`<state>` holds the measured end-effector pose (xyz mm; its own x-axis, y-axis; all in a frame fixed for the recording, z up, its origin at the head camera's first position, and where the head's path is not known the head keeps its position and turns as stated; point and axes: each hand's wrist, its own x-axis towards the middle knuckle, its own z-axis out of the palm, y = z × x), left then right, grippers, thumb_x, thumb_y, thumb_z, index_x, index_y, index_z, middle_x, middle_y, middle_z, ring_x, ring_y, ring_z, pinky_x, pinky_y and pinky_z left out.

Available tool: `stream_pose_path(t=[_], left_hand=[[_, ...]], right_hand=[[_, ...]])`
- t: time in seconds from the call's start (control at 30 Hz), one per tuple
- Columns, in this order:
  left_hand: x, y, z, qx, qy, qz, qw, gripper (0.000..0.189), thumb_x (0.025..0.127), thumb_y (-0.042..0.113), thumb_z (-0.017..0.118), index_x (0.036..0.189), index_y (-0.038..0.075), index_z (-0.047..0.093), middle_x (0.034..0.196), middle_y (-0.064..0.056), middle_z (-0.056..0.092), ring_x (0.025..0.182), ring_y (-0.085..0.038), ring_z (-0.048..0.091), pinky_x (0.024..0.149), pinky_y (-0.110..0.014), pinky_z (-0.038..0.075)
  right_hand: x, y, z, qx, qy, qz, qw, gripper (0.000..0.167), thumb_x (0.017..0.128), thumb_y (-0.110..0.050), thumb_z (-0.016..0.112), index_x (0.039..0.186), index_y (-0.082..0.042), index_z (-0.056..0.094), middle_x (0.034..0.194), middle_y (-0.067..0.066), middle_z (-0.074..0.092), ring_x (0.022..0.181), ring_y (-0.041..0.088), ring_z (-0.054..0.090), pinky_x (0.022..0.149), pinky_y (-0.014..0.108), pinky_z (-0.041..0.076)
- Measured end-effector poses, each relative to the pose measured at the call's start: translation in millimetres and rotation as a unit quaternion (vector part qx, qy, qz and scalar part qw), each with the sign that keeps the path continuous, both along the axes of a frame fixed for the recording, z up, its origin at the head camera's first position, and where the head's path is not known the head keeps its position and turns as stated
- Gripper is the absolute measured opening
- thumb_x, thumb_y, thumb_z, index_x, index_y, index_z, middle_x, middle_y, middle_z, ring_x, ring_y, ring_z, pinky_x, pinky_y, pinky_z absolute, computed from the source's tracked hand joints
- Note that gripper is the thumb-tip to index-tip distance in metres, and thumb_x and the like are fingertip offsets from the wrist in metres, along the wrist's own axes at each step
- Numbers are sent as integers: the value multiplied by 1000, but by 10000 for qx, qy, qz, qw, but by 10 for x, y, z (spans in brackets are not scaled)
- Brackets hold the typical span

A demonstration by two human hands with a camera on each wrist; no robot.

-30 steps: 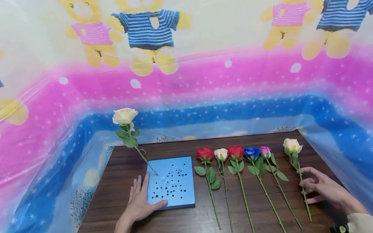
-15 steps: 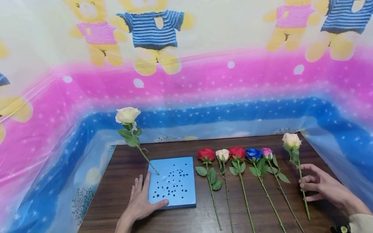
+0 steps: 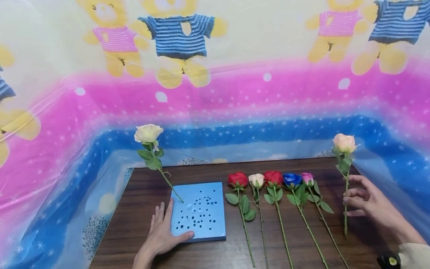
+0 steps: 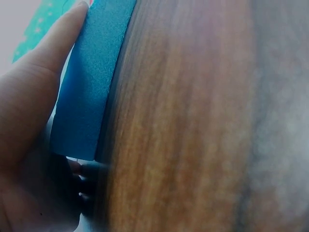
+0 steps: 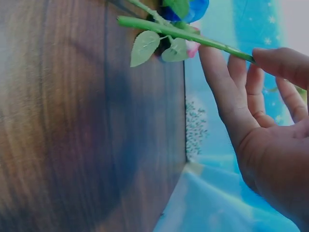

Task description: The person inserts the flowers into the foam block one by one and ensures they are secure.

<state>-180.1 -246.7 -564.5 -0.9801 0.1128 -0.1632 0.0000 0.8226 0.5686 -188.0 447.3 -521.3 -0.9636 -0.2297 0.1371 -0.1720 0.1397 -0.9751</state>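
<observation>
My right hand (image 3: pixel 373 203) pinches the green stem of a pale peach rose (image 3: pixel 344 144) between thumb and fingers. The rose is upright, its bloom above the table's back edge. In the right wrist view the cut stem end (image 5: pixel 145 23) sticks out past the fingertips. My left hand (image 3: pixel 162 231) rests against a blue foam block (image 3: pixel 215 216), fingers straight along its left side and thumb across the front corner. Many small holes dot the block's top. A white rose (image 3: pixel 149 133) stands in the block, leaning left.
On the dark wooden table (image 3: pixel 134 209), between block and right hand, lie a red rose (image 3: pixel 237 180), a cream rose (image 3: pixel 256 181), another red rose (image 3: pixel 273 177), a blue rose (image 3: pixel 292 179) and a pink rose (image 3: pixel 307 178). A bear-printed curtain (image 3: pixel 235 93) hangs behind.
My right hand has lifted the peach rose up off the table and brought it upright. My left hand stays at the block.
</observation>
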Motion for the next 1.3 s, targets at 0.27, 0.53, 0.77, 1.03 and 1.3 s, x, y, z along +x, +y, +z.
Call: stream_pose_path(t=[0.27,0.53,0.77,1.03,1.3], left_hand=[[28,-35,13,31,-56,44,10000,144,85,76,85,180,12,-3,181,-37,-9,167,-56,-14,132,-75,-5],[49,-49,27,51,-45,48,10000,144,85,76,85,180,12,-2,181,-36,-9,167,-56,-13,132,-74,-5],[51,-43,43,115,-23,1,9999,143,86,75,85,180,14,-3,181,-35,-9,167,-56,-13,132,-74,-6],[36,-13,48,157,41,-4,9999,143,85,75,86,181,15,-2,182,-34,-7,168,-56,-12,133,-74,-5],[34,-17,22,104,76,19,9999,143,84,76,86,181,16,-1,182,-33,-6,168,-55,-11,133,-73,-4]], right_hand=[[-137,-130,103,-364,655,-26,9972,69,104,21,60,159,-16,40,108,12,72,95,21,80,72,55,68],[-246,-306,194,-378,1162,-238,9922,74,98,27,64,159,-7,41,107,13,72,93,21,78,70,51,68],[-367,-524,308,-525,1331,-115,9896,72,98,28,62,159,-1,37,107,14,71,93,20,78,68,54,67],[-505,-768,442,88,1552,-127,9878,72,101,22,64,163,-5,38,108,11,70,94,17,77,69,48,69],[-625,-1038,552,630,1723,-181,9829,71,103,15,69,164,-8,39,108,16,69,92,23,77,68,47,70]])
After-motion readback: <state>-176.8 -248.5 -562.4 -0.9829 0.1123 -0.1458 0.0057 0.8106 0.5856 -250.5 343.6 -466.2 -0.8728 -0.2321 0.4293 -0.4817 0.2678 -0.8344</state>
